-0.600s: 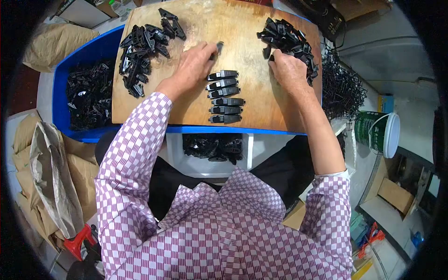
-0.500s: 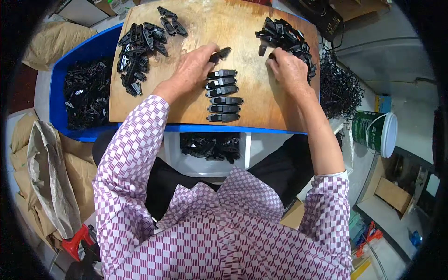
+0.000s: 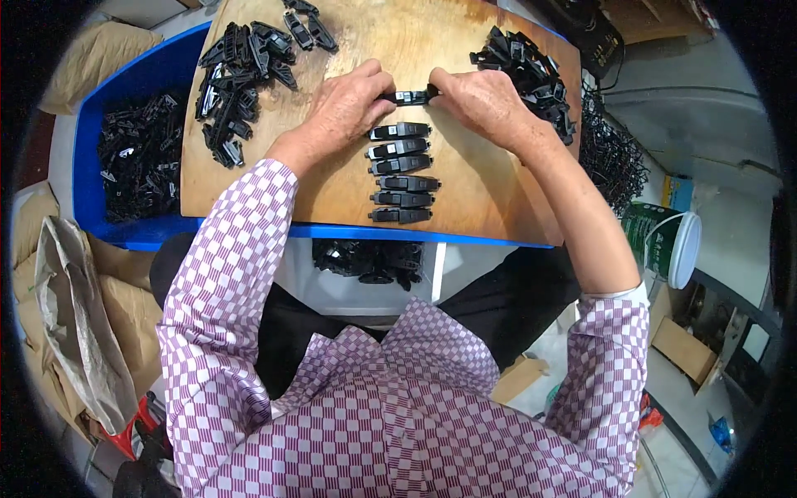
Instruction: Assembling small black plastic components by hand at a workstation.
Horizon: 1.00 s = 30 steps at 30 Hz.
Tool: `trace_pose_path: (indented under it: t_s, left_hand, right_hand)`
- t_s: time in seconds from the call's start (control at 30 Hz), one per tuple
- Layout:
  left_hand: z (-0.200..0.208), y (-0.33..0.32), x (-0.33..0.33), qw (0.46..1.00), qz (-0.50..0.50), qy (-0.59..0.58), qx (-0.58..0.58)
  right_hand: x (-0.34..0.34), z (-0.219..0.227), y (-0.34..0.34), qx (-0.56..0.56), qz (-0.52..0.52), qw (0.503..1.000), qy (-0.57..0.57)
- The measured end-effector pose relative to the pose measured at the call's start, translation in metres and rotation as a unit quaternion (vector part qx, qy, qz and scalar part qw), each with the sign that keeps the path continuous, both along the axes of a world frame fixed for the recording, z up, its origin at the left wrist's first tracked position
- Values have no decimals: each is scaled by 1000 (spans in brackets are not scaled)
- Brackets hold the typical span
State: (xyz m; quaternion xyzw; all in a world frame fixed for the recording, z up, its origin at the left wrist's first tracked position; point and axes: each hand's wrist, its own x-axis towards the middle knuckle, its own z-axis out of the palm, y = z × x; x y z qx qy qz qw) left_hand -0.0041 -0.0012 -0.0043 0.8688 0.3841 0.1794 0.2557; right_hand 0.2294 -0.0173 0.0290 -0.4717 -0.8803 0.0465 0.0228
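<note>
While the left hand point(image 3: 344, 104) and right hand point(image 3: 488, 101) pinch one black part point(image 3: 410, 98) between them over the board point(image 3: 332, 195), I count six pieces point(image 3: 407, 183) in one row, two heaps point(image 3: 249, 70) flanking.

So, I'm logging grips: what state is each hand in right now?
Left hand: closed, holding the left end of a black part.
Right hand: closed at the right end of that part; whether it grips anything else cannot be told.
</note>
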Motion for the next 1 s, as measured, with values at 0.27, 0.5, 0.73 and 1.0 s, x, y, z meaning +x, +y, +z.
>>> trace_pose_path:
  t_s: [0.27, 0.5, 0.73, 1.0]
  left_hand:
    - [-2, 2, -1, 999, -16, -5, 28]
    - [-4, -4, 1, 999, 0, -6, 31]
    - [-7, -4, 5, 999, 19, -6, 36]
    - [-8, -8, 5, 999, 33, 13, 25]
  right_hand:
    - [-1, 0, 13, -22, 86, 996, -8]
    - [-10, -13, 5, -16, 66, 997, 31]
    - [-6, -18, -3, -8, 28, 995, 94]
    - [5, -11, -7, -9, -46, 988, 149]
